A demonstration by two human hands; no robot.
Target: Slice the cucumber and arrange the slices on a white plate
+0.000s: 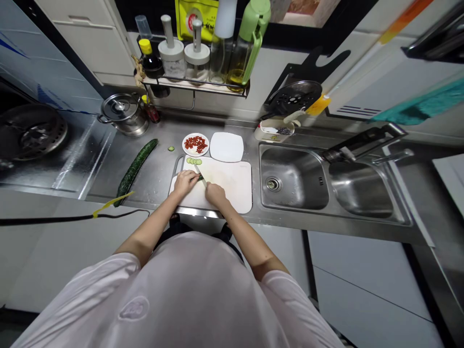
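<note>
My right hand (215, 195) is closed round the handle of a kitchen knife (197, 170), its narrow blade pointing up and to the left over the white cutting board (235, 186). Close to the blade, my left hand (186, 182) has its fingers curled down on a piece of cucumber (200, 178), most of which the hand hides. Several pale green cucumber slices (194, 161) lie in a row at the board's upper left. Left of the board rests a long whole cucumber (136, 169), and a small cucumber end (171, 149) sits above.
Behind the board stand a small plate of chopped red pieces (195, 144) and a white square plate (226, 146). To the right is a double steel sink (293, 179). A lidded pot (125, 113) stands at the back left, beneath a rack of bottles (195, 86). A yellow-tagged cord (112, 203) crosses at left.
</note>
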